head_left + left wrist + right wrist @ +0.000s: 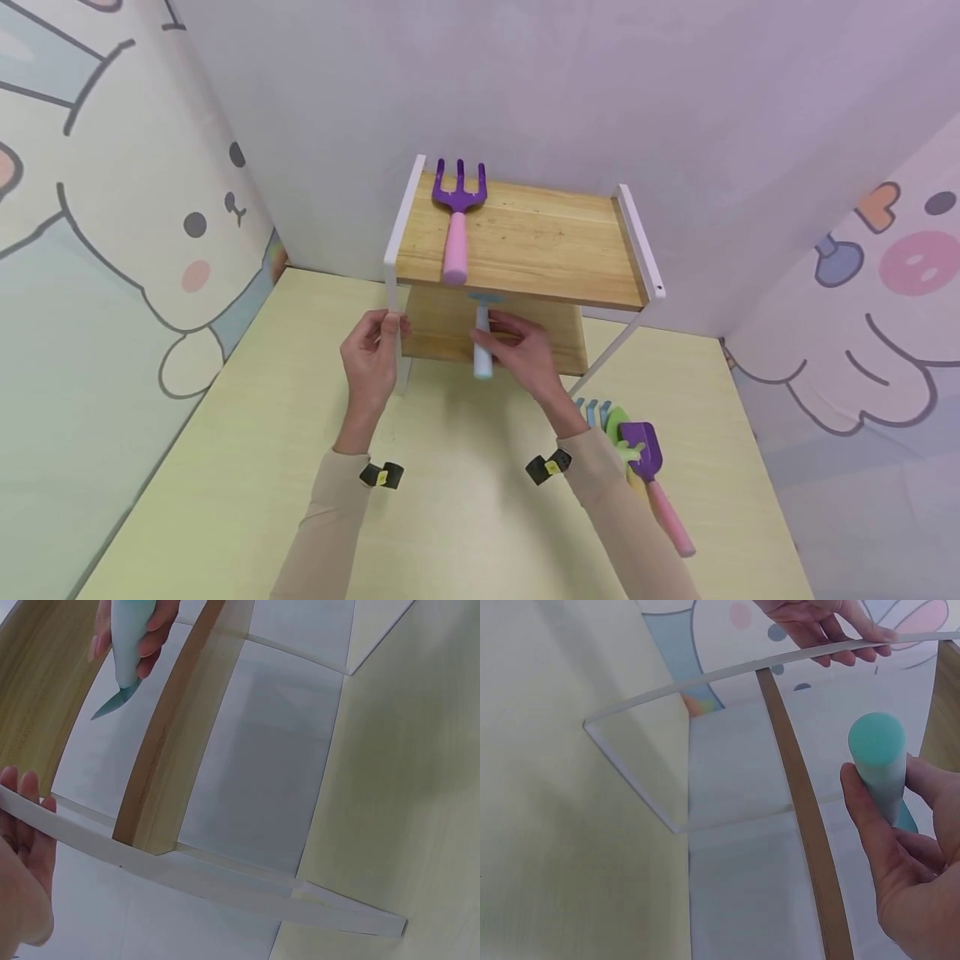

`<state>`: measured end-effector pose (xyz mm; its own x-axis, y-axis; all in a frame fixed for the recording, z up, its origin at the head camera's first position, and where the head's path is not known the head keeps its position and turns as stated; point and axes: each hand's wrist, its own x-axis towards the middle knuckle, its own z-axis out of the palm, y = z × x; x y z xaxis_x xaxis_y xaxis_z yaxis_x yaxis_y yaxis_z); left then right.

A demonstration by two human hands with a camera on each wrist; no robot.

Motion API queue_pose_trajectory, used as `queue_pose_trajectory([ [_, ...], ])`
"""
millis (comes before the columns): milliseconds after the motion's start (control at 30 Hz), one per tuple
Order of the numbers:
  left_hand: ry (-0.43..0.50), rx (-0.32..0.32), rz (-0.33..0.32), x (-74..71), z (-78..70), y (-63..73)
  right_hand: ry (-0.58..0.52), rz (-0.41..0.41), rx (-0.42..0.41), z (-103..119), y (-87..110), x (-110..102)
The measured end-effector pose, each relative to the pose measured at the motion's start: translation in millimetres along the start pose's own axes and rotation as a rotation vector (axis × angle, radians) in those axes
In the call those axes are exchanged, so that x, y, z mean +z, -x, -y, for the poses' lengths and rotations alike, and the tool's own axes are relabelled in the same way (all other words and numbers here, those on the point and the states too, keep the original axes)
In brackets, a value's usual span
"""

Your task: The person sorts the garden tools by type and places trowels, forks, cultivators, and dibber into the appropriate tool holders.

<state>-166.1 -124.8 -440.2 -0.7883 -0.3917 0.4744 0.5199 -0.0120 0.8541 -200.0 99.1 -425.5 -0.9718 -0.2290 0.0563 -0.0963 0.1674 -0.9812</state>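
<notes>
My right hand [525, 350] pinches the pale blue handle of a small hand trowel [482, 350] between thumb and fingers. Its teal blade sits in the gap between the two boards, partly hidden by the top one in the head view; the left wrist view shows the trowel [131, 637] above the lower board [180, 735]. At the left side, my left hand [371, 354] grips the white frame [403, 217] of the two-tier wooden shelf [555, 242]. A purple garden fork [456, 246] with a pink handle lies on the top board's left part.
On the table [450, 517], right of the shelf, several garden tools lie in a pile. Among them are a purple shovel [641, 450] with a pink handle, a green tool [617, 421] and blue tines [592, 410]. Cartoon-printed walls [187, 167] enclose the table.
</notes>
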Motion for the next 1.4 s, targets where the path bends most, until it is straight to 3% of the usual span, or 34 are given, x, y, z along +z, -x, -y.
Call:
queue_pose_trajectory([
  [200,0.008,-0.015,-0.003,1.5,-6.4,1.2,0.025,-0.005,-0.018,-3,-7.6,7],
  [367,0.010,-0.018,-0.003,0.0,0.5,1.6,0.096,-0.003,-0.018,-3,-13.0,12],
  [1167,0.037,0.035,0.018,-2.7,7.5,1.2,0.240,0.052,0.100,13,-40.7,36],
  [1400,0.049,0.028,0.022,-2.1,7.0,0.8,0.230,0.054,0.141,18,-48.2,40],
])
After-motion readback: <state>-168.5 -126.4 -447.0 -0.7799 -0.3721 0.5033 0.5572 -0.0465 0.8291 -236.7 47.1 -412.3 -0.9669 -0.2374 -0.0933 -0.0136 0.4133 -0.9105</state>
